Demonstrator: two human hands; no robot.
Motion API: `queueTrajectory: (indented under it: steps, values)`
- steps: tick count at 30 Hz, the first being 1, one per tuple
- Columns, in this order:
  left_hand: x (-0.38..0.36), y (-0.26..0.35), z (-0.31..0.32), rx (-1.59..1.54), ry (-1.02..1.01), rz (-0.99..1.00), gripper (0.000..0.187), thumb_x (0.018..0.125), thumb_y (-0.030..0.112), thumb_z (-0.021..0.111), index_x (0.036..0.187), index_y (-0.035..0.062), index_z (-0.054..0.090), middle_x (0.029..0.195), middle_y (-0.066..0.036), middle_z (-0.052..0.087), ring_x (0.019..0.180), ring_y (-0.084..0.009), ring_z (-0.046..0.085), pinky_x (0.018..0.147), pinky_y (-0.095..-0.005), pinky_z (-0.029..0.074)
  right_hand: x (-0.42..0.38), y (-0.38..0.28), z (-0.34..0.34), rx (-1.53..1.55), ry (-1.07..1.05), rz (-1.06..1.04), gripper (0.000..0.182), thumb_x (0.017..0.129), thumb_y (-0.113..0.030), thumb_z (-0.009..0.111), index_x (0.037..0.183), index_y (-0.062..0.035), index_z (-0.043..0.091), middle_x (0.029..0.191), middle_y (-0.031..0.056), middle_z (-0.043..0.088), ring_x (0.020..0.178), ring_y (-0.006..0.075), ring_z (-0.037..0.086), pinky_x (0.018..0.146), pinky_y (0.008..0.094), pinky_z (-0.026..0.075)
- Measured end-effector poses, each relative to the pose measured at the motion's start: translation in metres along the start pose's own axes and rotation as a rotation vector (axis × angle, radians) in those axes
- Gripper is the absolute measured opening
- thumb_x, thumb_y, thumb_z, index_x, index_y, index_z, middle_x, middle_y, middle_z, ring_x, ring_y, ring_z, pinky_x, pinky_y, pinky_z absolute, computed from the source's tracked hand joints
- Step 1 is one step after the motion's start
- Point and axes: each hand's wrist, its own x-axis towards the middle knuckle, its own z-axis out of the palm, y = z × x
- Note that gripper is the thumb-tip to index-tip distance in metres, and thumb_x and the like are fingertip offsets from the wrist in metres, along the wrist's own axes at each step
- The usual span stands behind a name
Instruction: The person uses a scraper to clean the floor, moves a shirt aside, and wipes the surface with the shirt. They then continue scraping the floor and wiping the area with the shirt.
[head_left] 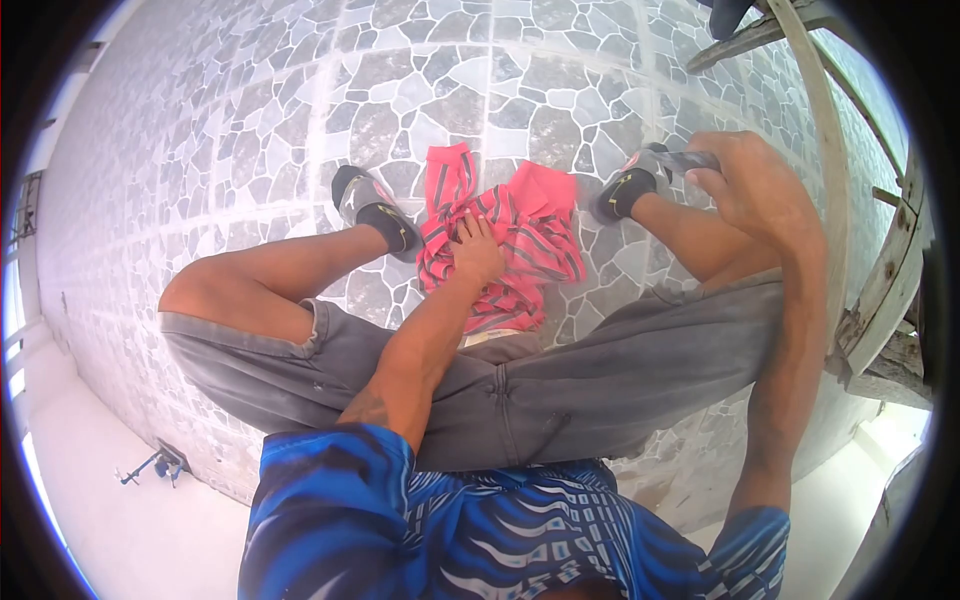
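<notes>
A crumpled pink garment with dark grey stripes [520,240] lies on the floor between my feet. My left hand [478,250] rests on its middle, fingers spread over the cloth. Raised off to the right, above my right shin, my right hand [755,190] is closed around a narrow dark grey object [690,160]. One end of that object sticks out toward the left; its kind is not clear. A small tan surface [500,346] shows just below the garment's near edge, mostly hidden by my shorts.
The floor [400,90] has a grey stone pattern with white joints. My black and grey shoes [378,212] flank the cloth. A worn wooden frame [880,290] stands close on my right. A small blue and dark object [155,463] is at the lower left.
</notes>
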Motion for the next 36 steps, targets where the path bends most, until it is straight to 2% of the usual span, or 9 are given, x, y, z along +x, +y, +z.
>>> queueTrajectory:
  steps: [6,9,12,15,18,24,27,33,36]
  values:
    - [0.020,-0.009,-0.035,-0.266,0.049,-0.025,0.067,0.092,0.037,0.065,0.144,0.0015,0.042,0.135,-0.025,0.053,0.120,-0.0438,0.060,0.091,-0.0580,0.054,-0.004,-0.027,-0.005,-0.004,0.028,0.088,0.018,0.088,-0.014,0.068,0.103,-0.0025,0.069,0.088,0.0226,0.067,0.088,0.0414,0.063,0.079,0.0470,0.048]
    - [0.041,-0.021,-0.052,-0.460,0.240,-0.096,0.050,0.092,0.028,0.067,0.131,0.0017,0.050,0.123,-0.024,0.058,0.108,-0.0447,0.067,0.086,-0.0556,0.056,-0.006,-0.022,0.001,0.001,0.069,0.083,0.019,0.089,-0.014,0.068,0.103,-0.0028,0.069,0.089,0.0222,0.067,0.089,0.0406,0.063,0.081,0.0464,0.048]
    - [0.058,-0.043,-0.051,-0.406,0.185,-0.036,0.047,0.092,0.026,0.066,0.132,0.0079,0.051,0.127,-0.025,0.056,0.108,-0.0456,0.066,0.088,-0.0547,0.056,-0.006,-0.001,0.005,-0.094,0.080,-0.008,0.020,0.089,-0.015,0.068,0.105,-0.0031,0.069,0.092,0.0207,0.068,0.091,0.0397,0.063,0.082,0.0455,0.049]
    - [0.065,-0.047,-0.042,-0.326,0.171,0.024,0.043,0.092,0.025,0.067,0.131,0.0120,0.053,0.125,-0.025,0.055,0.106,-0.0441,0.067,0.087,-0.0543,0.056,-0.004,0.010,0.008,-0.055,0.001,0.048,0.022,0.090,-0.015,0.069,0.108,-0.0036,0.069,0.096,0.0192,0.069,0.097,0.0387,0.063,0.085,0.0442,0.050]
    - [0.054,-0.039,-0.046,-0.197,0.122,0.142,0.035,0.090,0.024,0.068,0.121,0.0094,0.061,0.121,-0.021,0.055,0.103,-0.0403,0.067,0.084,-0.0519,0.056,-0.011,0.003,0.008,-0.062,0.101,0.012,0.024,0.090,-0.017,0.069,0.111,-0.0041,0.069,0.101,0.0184,0.069,0.100,0.0374,0.063,0.086,0.0438,0.050]
    - [0.039,-0.022,-0.026,-0.031,0.363,0.433,0.014,0.087,0.017,0.065,0.097,0.0086,0.069,0.116,-0.015,0.056,0.100,-0.0321,0.065,0.080,-0.0472,0.054,-0.009,-0.014,0.004,-0.075,0.074,0.088,0.026,0.091,-0.020,0.071,0.114,-0.0071,0.069,0.103,0.0184,0.068,0.102,0.0361,0.063,0.089,0.0441,0.049]
    - [0.019,-0.001,-0.025,-0.046,0.372,0.632,0.016,0.083,0.013,0.065,0.098,0.0083,0.068,0.110,-0.015,0.058,0.097,-0.0330,0.063,0.076,-0.0487,0.052,-0.008,-0.018,0.002,-0.063,0.062,0.113,0.028,0.091,-0.021,0.071,0.116,-0.0086,0.068,0.104,0.0181,0.068,0.104,0.0356,0.063,0.091,0.0435,0.049]
    - [-0.010,0.043,0.002,0.232,0.188,0.728,0.015,0.085,0.019,0.063,0.091,0.0089,0.072,0.090,-0.009,0.065,0.090,-0.0303,0.065,0.074,-0.0452,0.050,-0.014,-0.009,0.010,-0.075,0.136,0.074,0.031,0.091,-0.023,0.071,0.120,-0.0104,0.068,0.107,0.0177,0.067,0.106,0.0351,0.062,0.093,0.0427,0.049]
    - [-0.025,0.063,0.003,0.404,-0.050,0.581,0.023,0.087,0.019,0.062,0.098,0.0066,0.077,0.089,-0.012,0.073,0.085,-0.0347,0.069,0.077,-0.0492,0.051,-0.015,-0.005,0.011,-0.064,0.136,0.071,0.031,0.091,-0.022,0.071,0.120,-0.0101,0.068,0.107,0.0177,0.067,0.106,0.0354,0.062,0.093,0.0429,0.048]
